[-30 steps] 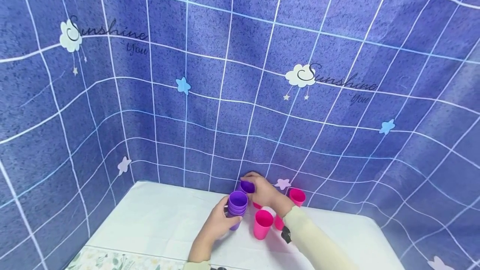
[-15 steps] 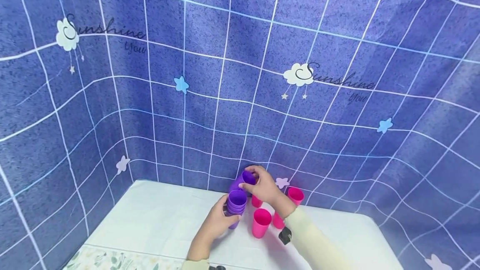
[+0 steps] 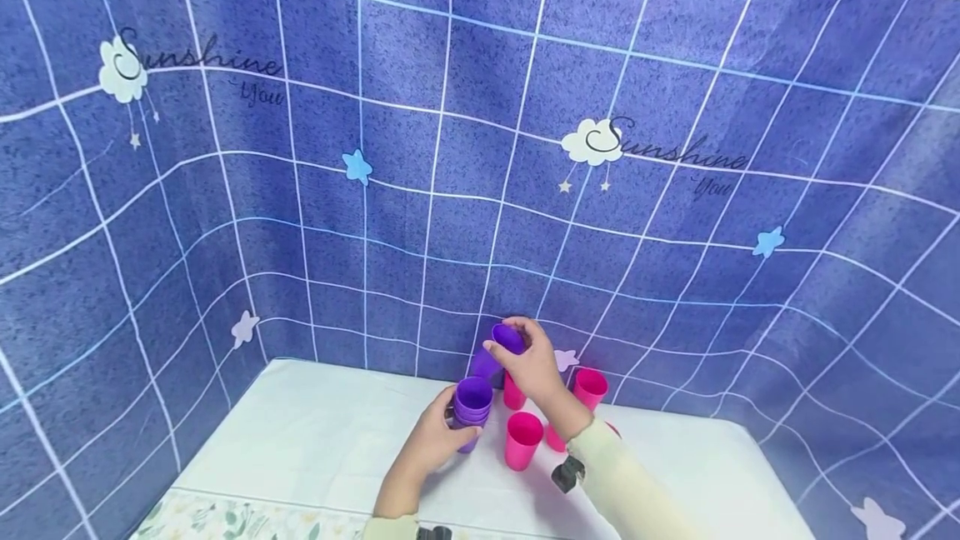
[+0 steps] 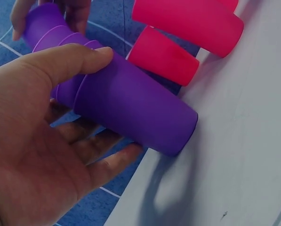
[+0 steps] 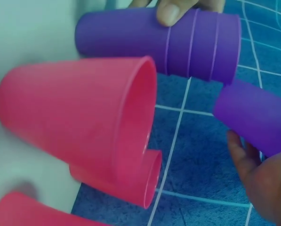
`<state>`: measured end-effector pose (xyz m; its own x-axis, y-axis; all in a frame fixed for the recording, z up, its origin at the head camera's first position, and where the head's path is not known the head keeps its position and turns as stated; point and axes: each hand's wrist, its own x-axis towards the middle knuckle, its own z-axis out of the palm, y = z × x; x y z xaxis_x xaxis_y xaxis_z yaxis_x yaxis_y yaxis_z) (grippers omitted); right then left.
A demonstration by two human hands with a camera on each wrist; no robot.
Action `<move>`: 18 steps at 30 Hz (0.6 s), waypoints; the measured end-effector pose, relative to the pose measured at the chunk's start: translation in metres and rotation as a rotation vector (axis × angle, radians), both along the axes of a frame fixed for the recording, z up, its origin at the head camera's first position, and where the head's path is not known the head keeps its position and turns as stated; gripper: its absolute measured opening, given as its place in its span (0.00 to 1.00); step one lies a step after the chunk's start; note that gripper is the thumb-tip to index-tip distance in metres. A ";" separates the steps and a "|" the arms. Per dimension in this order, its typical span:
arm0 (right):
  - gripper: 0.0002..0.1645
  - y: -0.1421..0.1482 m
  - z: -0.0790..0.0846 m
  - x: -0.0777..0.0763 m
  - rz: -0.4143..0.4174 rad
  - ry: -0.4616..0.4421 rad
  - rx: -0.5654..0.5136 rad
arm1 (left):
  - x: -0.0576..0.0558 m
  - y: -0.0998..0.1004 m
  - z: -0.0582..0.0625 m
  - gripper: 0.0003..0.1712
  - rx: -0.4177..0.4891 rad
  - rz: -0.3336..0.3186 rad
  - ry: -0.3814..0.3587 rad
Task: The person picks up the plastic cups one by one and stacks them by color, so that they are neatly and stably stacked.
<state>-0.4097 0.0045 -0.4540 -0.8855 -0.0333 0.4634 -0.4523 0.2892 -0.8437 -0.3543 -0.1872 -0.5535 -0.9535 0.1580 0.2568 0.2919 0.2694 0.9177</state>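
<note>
A stack of nested purple plastic cups stands upright on the white table. My left hand grips it, thumb on the near side and fingers round the far side, as the left wrist view shows on the purple stack. My right hand holds a single purple cup by its upper part, above and behind the stack. That cup tilts, its mouth toward the right hand and its base right at the stack's top rim in the right wrist view.
Nearest, right of the stack, stands a pink cup. Another pink cup is behind it, and one more pink cup is at the back right. The right forearm partly hides other pink cups. A blue curtain hangs along the table's back edge.
My right hand has lifted the single purple cup upward and slightly right, tilting it over the stack's back edge. The left hand keeps its grip on the stack, nearly still.
</note>
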 end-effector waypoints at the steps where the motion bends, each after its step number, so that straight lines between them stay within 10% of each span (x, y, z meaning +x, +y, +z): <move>1: 0.29 0.000 0.001 0.001 0.004 0.003 -0.027 | 0.000 0.000 0.000 0.47 -0.002 0.001 -0.003; 18: 0.30 -0.005 0.003 0.023 0.104 0.032 0.017 | -0.002 -0.002 -0.002 0.47 -0.009 0.024 0.009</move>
